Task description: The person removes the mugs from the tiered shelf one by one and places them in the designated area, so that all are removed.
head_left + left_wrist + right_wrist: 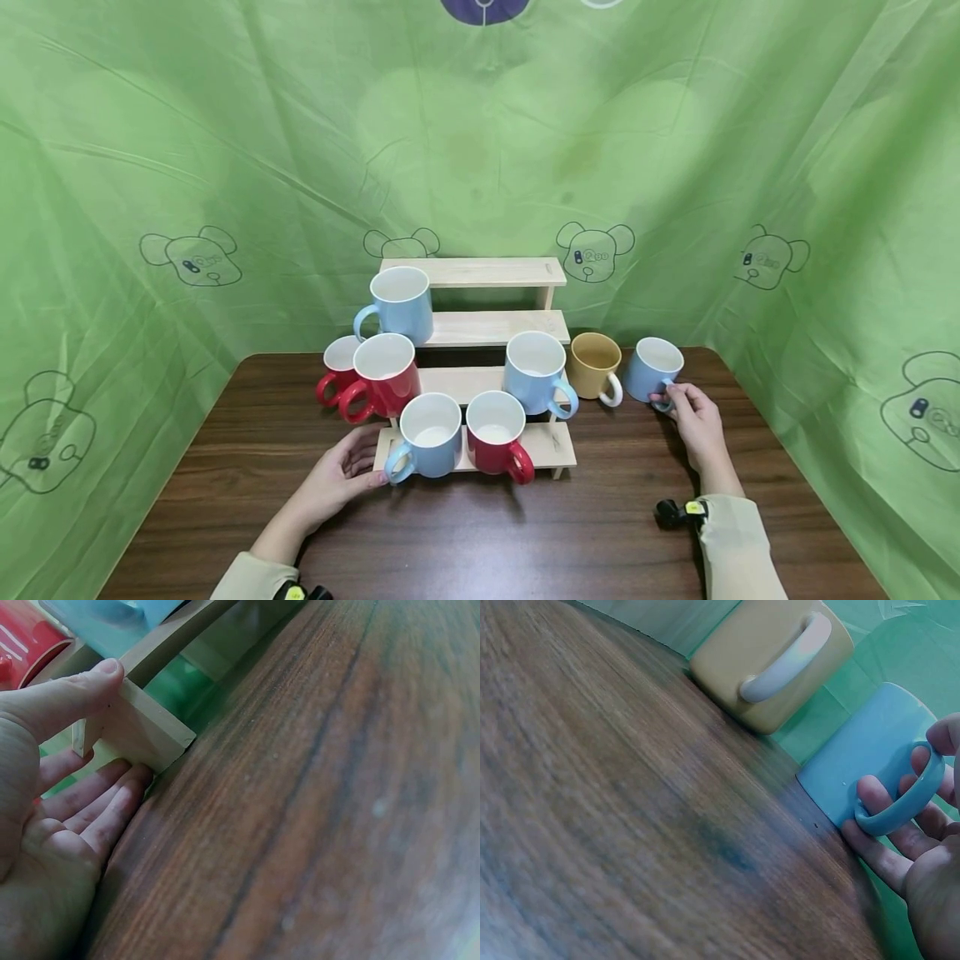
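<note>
A stepped wooden rack (480, 271) stands mid-table. My left hand (339, 468) grips the left end of its lowest step, thumb at the front corner (127, 694), fingers along the side. At the table's right, my right hand (697, 421) holds the handle of a light blue mug (649, 367), fingers through the loop in the right wrist view; the mug stands upright on the table. On the lowest step are a blue mug (435, 446) and a red mug (491, 442). One step up stand a red mug (393, 387) and a blue mug (528, 383).
Another blue mug (408, 312) sits at the left of the third step. A mustard mug (592, 367) with a white handle stands between rack and held mug. A red mug (341, 371) stands left of the rack. Green cloth (480, 150) hangs around the wooden table (525, 533).
</note>
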Tool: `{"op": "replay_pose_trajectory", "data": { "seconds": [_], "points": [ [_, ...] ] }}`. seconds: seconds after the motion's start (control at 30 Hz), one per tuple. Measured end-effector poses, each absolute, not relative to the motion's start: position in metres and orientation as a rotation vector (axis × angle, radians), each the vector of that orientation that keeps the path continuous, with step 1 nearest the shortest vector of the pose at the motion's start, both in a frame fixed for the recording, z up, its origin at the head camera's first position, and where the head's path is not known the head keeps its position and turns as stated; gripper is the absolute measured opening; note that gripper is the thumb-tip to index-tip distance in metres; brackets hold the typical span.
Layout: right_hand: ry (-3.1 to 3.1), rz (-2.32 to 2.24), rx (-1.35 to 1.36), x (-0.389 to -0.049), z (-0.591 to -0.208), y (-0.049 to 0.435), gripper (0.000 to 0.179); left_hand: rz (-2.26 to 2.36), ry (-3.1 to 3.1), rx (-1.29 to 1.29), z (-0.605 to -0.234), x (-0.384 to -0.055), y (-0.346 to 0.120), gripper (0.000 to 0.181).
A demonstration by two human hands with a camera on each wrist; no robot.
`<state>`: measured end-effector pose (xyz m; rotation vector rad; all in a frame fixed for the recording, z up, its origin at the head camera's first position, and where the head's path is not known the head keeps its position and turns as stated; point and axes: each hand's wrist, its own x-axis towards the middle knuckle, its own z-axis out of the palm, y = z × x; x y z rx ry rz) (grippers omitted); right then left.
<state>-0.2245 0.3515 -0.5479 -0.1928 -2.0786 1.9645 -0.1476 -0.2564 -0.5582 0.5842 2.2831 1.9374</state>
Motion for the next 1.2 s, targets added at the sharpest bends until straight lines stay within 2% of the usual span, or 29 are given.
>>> {"op": "replay_pose_trajectory", "data": {
  "seconds": [0.53, 0.8, 1.2],
  "points": [
    [-2.202, 1.916, -0.217, -0.218, -0.542, 0.356, 0.046, 1.933, 2.264, 0.571, -0.562, -0.147, -0.259, 0.072],
    [-2.395, 1.779, -0.301, -0.210, -0.525, 0.350, 0.044, 1.924, 2.271, 0.560, -0.561, -0.149, -0.260, 0.072],
    [-2.476, 1.470, -0.303, -0.189, -0.479, 0.339, 0.056, 1.939, 2.254, 0.569, -0.560, -0.149, -0.260, 0.072]
  ]
}}
